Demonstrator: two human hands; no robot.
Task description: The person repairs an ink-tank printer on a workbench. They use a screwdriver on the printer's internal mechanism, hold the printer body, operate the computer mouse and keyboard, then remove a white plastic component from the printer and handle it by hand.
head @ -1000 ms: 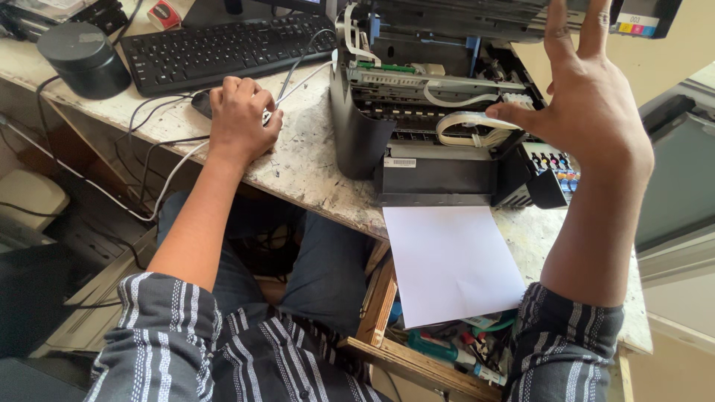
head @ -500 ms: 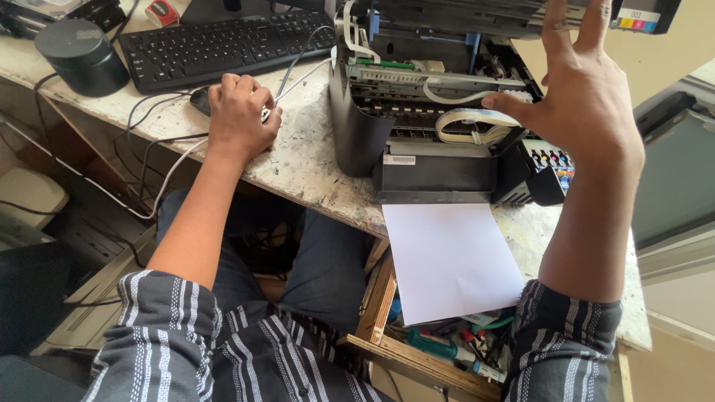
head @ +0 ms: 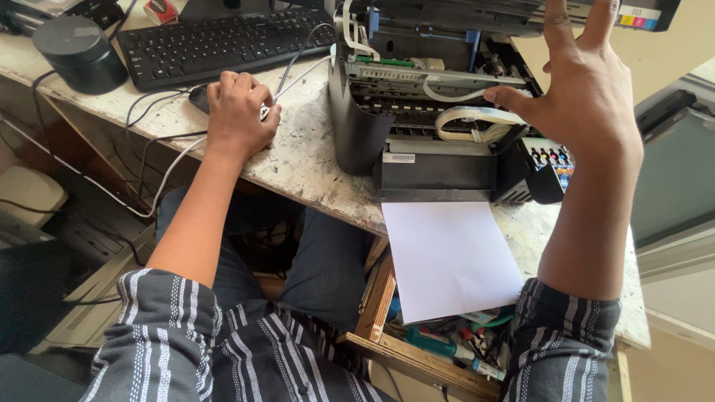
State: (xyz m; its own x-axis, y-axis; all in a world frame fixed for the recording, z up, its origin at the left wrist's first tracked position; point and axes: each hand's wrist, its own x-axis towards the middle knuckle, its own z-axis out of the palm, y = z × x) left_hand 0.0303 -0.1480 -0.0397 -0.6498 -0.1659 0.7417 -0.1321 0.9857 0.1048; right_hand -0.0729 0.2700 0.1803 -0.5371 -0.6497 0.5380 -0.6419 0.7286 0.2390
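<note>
A black printer (head: 417,160) stands open on the worn desk (head: 305,160), its white ribbon cables and circuit parts exposed. My right hand (head: 577,97) is raised over the printer's right side with fingers spread, fingertips against the lifted lid (head: 514,11). A white sheet of paper (head: 447,257) sticks out of the printer's front tray over the desk edge. My left hand (head: 238,112) rests curled over a dark computer mouse (head: 199,97) beside the black keyboard (head: 223,45).
A round black speaker (head: 78,52) sits at the desk's left end. Cables (head: 149,126) trail over the front edge. An open wooden drawer (head: 417,350) below the paper holds tools. Ink tanks (head: 551,160) sit at the printer's right.
My right hand has shifted slightly left and up against the lid. My left hand has stayed on the mouse.
</note>
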